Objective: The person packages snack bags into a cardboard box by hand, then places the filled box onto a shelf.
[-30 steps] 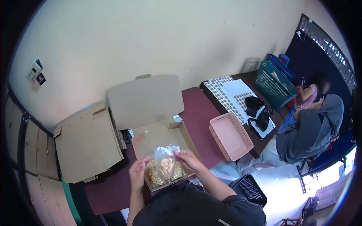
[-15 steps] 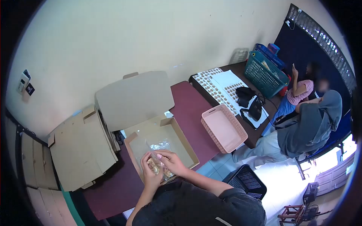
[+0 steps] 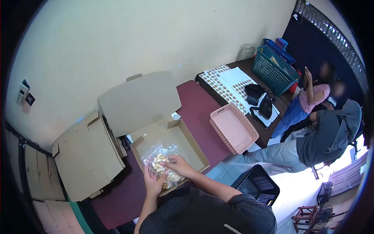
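Observation:
A clear plastic bag of pale, curved pieces that look like cashew nuts (image 3: pixel 159 160) is between my hands, over the near left part of an open cardboard box (image 3: pixel 193 145). My left hand (image 3: pixel 153 181) grips its near left side, with the thumb across the front. From the right, my right hand (image 3: pixel 178 165) closes its fingers on the bag's other edge. Below the hands, more bagged pale pieces (image 3: pixel 173 178) lie at the box's near side. The raised box lid (image 3: pixel 138 103) leans back toward the wall.
A stack of flattened cardboard boxes (image 3: pixel 87 156) stands left of the maroon table (image 3: pixel 194 97). To the right are a pink basket (image 3: pixel 235 130), sticker sheets (image 3: pixel 218 80) and a green basket (image 3: pixel 274 72). A black basket (image 3: pixel 255 185) is on the floor. Several people are at the right.
The bag has turned in my hands, so its pale contents now face up and show clearly. My left hand has dropped slightly lower, and the right-hand fingers have moved onto the bag's side.

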The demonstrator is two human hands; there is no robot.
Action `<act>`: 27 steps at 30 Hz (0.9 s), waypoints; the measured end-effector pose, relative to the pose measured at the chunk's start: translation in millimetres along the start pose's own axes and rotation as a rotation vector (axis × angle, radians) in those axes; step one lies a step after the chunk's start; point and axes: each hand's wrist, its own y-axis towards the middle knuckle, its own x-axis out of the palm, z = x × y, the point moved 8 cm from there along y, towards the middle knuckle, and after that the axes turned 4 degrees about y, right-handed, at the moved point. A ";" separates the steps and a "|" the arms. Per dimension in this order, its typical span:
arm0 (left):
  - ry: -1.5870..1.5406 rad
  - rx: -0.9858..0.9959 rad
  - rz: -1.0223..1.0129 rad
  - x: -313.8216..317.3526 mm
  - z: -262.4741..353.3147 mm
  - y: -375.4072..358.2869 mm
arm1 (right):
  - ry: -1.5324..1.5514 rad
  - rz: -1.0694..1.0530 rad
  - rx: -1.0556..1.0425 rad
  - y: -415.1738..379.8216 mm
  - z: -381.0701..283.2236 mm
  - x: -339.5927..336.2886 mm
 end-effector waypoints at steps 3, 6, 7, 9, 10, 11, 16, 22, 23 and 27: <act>0.007 -0.077 0.003 -2.8 -6.0 3.1 | 0.026 0.024 -0.015 -1.3 -2.5 1.2; 0.032 -0.073 0.014 0.0 -4.5 3.6 | -0.105 0.096 -0.021 -1.6 3.3 -6.0; 0.051 -0.078 0.035 0.5 -4.2 3.4 | -0.218 0.152 -0.031 -2.2 4.4 -9.8; 0.095 -0.105 0.129 -2.4 -6.4 0.3 | -0.265 0.185 -0.044 -2.5 7.8 -9.1; 0.094 -0.103 0.145 -7.7 -10.8 1.2 | -0.310 0.238 -0.070 -2.7 5.9 -11.8; 0.093 -0.114 0.086 -8.7 -19.3 4.5 | -0.315 0.224 -0.067 -1.9 5.8 -11.0; -0.011 -0.124 -0.010 -11.0 -23.4 8.3 | -0.326 0.115 -0.010 -6.2 3.9 -8.0; -0.069 -0.195 -0.037 -23.3 -32.9 5.0 | -0.231 0.007 0.011 -3.9 15.8 -16.6; -0.093 -0.183 -0.048 -20.2 -29.2 5.5 | -0.212 -0.036 0.065 -3.5 20.4 -14.5; -0.076 -0.173 -0.100 -22.6 -25.1 5.6 | -0.119 0.154 -0.148 -0.2 -7.3 -26.9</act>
